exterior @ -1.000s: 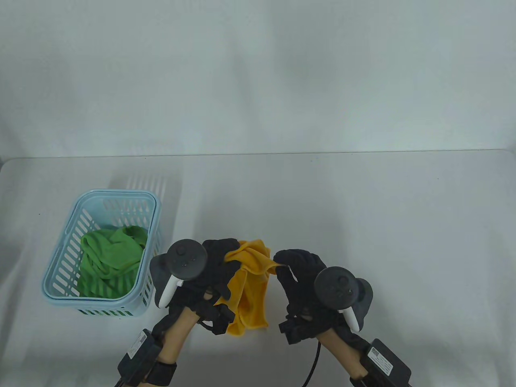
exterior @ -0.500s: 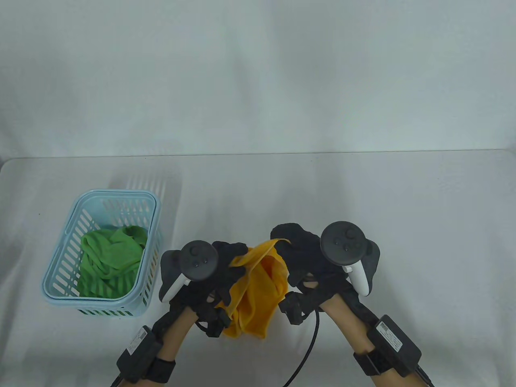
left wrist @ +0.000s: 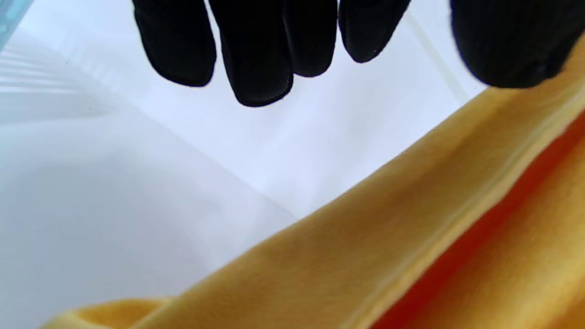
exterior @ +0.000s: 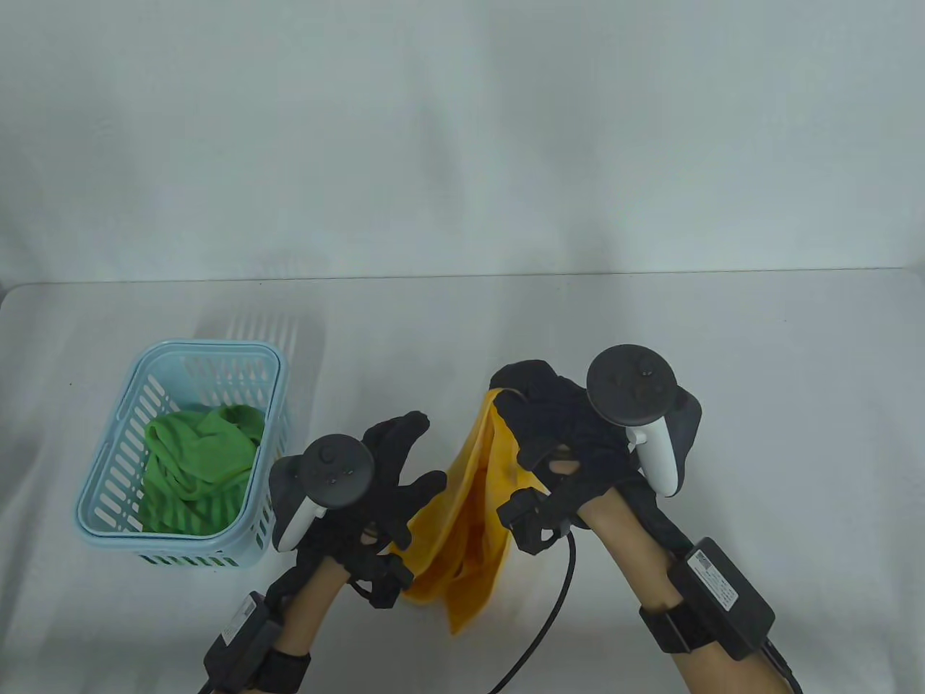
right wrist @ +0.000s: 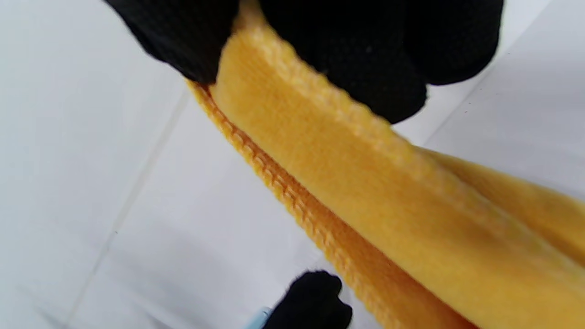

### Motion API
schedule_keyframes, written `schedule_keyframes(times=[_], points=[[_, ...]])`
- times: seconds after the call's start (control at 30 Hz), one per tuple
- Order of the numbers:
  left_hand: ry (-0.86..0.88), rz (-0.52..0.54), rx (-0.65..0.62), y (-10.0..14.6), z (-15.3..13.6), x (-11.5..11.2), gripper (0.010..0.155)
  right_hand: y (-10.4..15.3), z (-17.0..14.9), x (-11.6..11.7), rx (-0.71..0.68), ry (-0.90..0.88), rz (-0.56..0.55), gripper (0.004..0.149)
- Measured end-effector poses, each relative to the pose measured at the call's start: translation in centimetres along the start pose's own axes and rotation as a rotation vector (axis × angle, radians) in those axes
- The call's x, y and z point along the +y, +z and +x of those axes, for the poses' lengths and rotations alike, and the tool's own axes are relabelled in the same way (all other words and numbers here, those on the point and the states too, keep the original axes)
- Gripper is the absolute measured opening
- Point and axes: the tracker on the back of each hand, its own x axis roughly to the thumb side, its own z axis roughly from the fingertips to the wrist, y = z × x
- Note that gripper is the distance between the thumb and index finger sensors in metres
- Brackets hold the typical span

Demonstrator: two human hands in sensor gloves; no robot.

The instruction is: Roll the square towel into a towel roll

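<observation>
My right hand (exterior: 556,426) pinching the yellow towel (exterior: 473,520) corner, cloth hanging below; my left hand (exterior: 383,477) slack-fingered beside it.

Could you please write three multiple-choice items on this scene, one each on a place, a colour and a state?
1. Where is the green cloth?
A. inside the blue basket
B. flat on the table
C. in the left hand

2. What colour is the towel being handled?
A. white
B. yellow-orange
C. blue

3. How is that towel held?
A. the right hand pinches its top edge, and it hangs
B. it lies rolled on the table
C. both hands press it flat

Key:
1. A, it sits crumpled within the basket walls.
2. B, both wrist views show that colour.
3. A, the left hand has its fingers spread and grips nothing.
</observation>
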Motion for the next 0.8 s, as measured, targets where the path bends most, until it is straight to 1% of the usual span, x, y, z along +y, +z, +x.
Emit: schedule_keyframes(times=[0.13, 0.27, 0.43, 0.57, 0.63, 0.7, 0.73, 0.8], points=[[0.027, 0.016, -0.003, 0.3, -0.1, 0.5, 0.082, 0.1, 1.6, -1.7, -0.005, -0.067, -0.025, 0.040], [0.055, 0.004, -0.009, 0.4, 0.0, 0.5, 0.078, 0.2, 3.1, -2.9, -0.006, -0.111, -0.044, 0.040], [0.057, -0.013, -0.028, 0.4, 0.3, 0.2, 0.075, 0.2, 4.5, -3.9, -0.036, -0.119, -0.065, 0.040], [0.052, -0.027, -0.053, 0.7, 0.9, 0.1, 0.075, 0.2, 5.6, -4.8, -0.049, -0.152, -0.110, 0.041], [0.053, -0.045, -0.066, 0.8, 1.2, -0.1, 0.072, 0.2, 5.9, -5.2, -0.052, -0.167, -0.131, 0.040], [0.034, -0.076, -0.090, 0.8, 1.6, -0.8, 0.059, 0.2, 6.3, -5.5, -0.064, -0.189, -0.148, 0.041], [0.025, -0.111, -0.108, 0.8, 1.9, -1.3, 0.056, 0.3, 6.4, -5.7, -0.080, -0.205, -0.147, 0.041], [0.012, -0.153, -0.117, 0.8, 2.3, -2.6, 0.057, 0.3, 6.6, -5.7, -0.098, -0.216, -0.147, 0.041]])
